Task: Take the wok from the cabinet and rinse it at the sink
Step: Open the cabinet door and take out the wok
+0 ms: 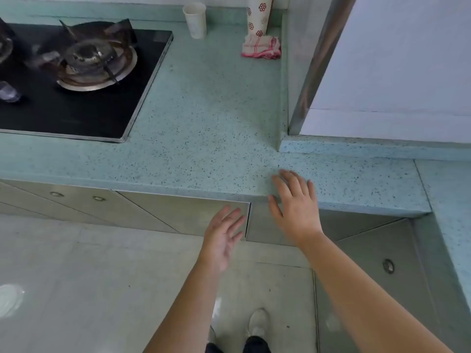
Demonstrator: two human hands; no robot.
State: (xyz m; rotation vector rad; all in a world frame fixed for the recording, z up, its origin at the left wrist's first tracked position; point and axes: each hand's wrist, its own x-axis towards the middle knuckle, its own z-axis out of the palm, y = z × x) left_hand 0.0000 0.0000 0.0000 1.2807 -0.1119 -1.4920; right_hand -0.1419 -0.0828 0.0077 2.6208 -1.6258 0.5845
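Neither the wok nor the sink is in view. Below the speckled green counter [204, 123] runs a row of grey metal cabinet doors [183, 212], all closed. My left hand [224, 235] is open with fingers spread, in front of the right edge of one door, by the dark gap beside it. My right hand [295, 205] is open too, fingers straight, over the counter's front edge; whether it touches the counter I cannot tell. Both hands are empty.
A black gas hob with a burner [94, 59] fills the counter's left part. A white paper cup [195, 20], a patterned cup [257, 16] and a pink-edged cloth [261, 48] stand at the back. A corner cabinet door with a round knob [388, 266] is at right. My shoes [258, 323] stand on the tiled floor.
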